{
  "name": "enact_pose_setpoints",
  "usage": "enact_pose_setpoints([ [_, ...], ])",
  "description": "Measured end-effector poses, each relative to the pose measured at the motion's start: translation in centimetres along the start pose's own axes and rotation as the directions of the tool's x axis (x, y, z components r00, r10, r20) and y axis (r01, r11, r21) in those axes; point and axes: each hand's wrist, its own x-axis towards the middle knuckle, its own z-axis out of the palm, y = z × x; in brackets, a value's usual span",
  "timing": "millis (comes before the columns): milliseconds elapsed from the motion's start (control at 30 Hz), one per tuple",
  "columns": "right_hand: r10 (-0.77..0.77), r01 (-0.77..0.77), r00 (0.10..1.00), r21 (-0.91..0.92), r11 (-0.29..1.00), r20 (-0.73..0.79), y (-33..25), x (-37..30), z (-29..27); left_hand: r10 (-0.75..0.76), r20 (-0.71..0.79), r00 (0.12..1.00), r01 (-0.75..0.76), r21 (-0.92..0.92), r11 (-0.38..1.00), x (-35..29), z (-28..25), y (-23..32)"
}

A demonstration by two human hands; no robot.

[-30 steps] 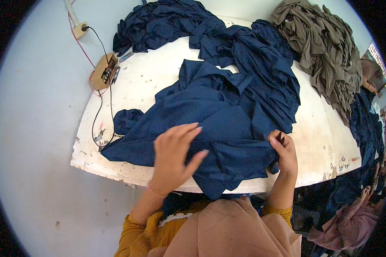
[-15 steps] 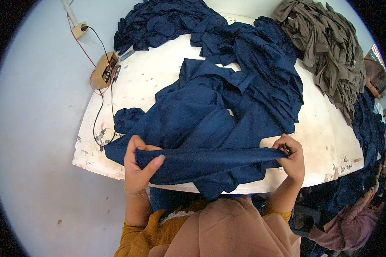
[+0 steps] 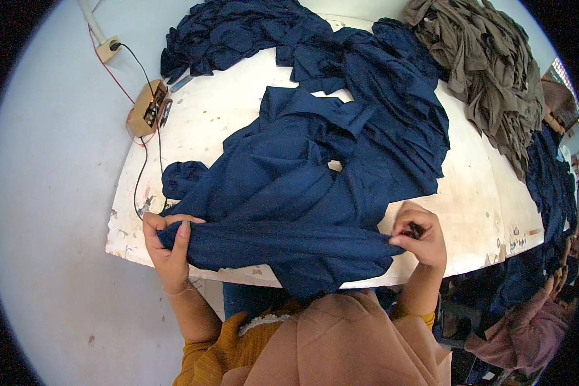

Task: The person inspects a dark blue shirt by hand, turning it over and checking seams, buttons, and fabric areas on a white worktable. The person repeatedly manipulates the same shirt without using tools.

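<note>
A navy blue cloth piece (image 3: 283,248) is stretched flat between my hands along the table's near edge, its lower part hanging over. My left hand (image 3: 168,241) pinches its left end, thumb on top and fingers beneath. Its right end is pinched between thumb and fingertips of my right hand (image 3: 421,235). A small dark object (image 3: 415,229) sits in the curl of the right fingers; its kind cannot be made out. Beyond the held band, more loose navy fabric (image 3: 264,174) spreads in folds toward the middle of the table.
A heap of navy cloth (image 3: 238,32) lies at the far side, a grey-brown cloth pile (image 3: 482,71) at far right. On the left stands a small tan box (image 3: 141,112) with cords on the white table (image 3: 206,122). Another person's sleeve (image 3: 527,334) shows at lower right.
My left hand has slid left along the cloth, holding it nearer its end. My right hand has shifted slightly left, and the band lies wider to the left.
</note>
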Motion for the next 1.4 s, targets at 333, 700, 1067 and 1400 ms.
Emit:
enact_pose_setpoints([
  [333, -0.132, 0.127, 0.974, 0.035, 0.991, 0.183, -3.5, 3.5, 8.1, 0.203, 0.688, 0.697, -0.432, 0.176, 0.884, -1.5, 8.8, 4.8],
  [700, 0.023, -0.032, 0.999, 0.313, 0.949, 0.034, -3.3, 2.4, 9.3, 0.116, 0.590, 0.799, -0.227, 0.118, 0.967, -2.5, 8.9, 3.4],
  [1067, 0.025, -0.008, 0.993, 0.142, 0.990, -0.112, -2.9, 1.9, 8.7, -0.205, 0.491, 0.847, 0.251, -0.029, 0.967, -3.4, 8.9, 3.4],
  [1400, -0.345, 0.348, 0.936, -0.341, 0.873, 0.072, -3.7, 3.3, 9.5, -0.241, 0.535, 0.809, 0.338, -0.089, 0.937, -3.6, 8.8, 3.0],
])
